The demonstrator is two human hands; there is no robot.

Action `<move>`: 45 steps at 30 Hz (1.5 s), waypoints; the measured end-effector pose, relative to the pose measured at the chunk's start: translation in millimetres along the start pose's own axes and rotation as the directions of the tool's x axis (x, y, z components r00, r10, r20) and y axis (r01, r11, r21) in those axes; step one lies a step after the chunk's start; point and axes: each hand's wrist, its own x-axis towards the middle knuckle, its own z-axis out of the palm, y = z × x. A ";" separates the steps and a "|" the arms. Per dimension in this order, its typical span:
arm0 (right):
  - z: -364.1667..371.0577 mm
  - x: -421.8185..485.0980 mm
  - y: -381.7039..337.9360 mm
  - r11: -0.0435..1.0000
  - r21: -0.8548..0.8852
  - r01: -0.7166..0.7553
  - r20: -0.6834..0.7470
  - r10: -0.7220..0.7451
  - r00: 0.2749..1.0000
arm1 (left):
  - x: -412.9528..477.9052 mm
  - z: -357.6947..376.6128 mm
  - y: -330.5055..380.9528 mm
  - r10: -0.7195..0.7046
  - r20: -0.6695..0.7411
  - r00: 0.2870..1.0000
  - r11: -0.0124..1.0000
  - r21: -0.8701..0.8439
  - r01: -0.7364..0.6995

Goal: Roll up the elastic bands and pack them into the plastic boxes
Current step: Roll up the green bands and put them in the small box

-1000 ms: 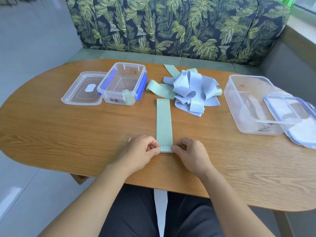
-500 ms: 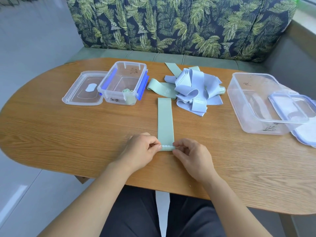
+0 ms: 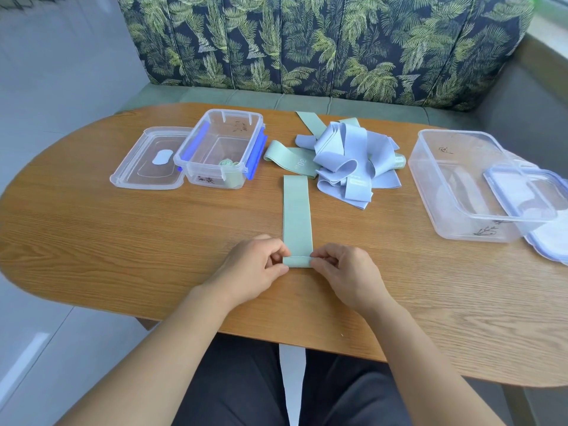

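A green elastic band [image 3: 297, 215] lies flat and straight on the wooden table [image 3: 123, 241], running away from me. Its near end is turned over into a short roll. My left hand [image 3: 253, 267] pinches the left side of that roll and my right hand [image 3: 344, 272] pinches the right side. A loose pile of light-blue and green bands [image 3: 347, 161] sits behind it. The small clear box with blue clips [image 3: 219, 149] at the left holds a rolled green band [image 3: 227, 163]. A large clear box [image 3: 467, 186] stands at the right.
The small box's lid [image 3: 149, 159] lies left of it. The large box's blue-rimmed lid [image 3: 531, 204] leans on its right side at the table's right edge. A leaf-patterned sofa back [image 3: 322, 41] rises behind the table. My legs are below the near edge.
The near end of the green band has been turned over further into a wider fold, and both hands have shifted slightly forward with it.
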 end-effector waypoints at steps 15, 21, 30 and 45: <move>4.3 5.5 -8.4 0.994 0.011 -0.113 -0.091 0.113 0.989 | 1.3 0.1 -2.1 0.061 0.001 0.998 0.994 0.093 -0.061; 0.7 15.5 -9.5 0.989 -0.010 -0.145 -0.060 0.144 0.988 | 9.1 2.3 1.4 0.030 -0.022 0.999 0.999 0.027 -0.030; 5.8 8.2 -8.6 0.988 0.124 -0.093 -0.132 0.110 0.985 | 19.3 0.1 1.1 -0.003 -0.018 1.000 1.000 -0.018 0.003; 3.5 -8.3 -3.5 1.000 -0.021 0.024 -0.035 -0.024 0.999 | -5.3 4.0 1.4 0.019 -0.028 0.999 0.999 -0.027 -0.020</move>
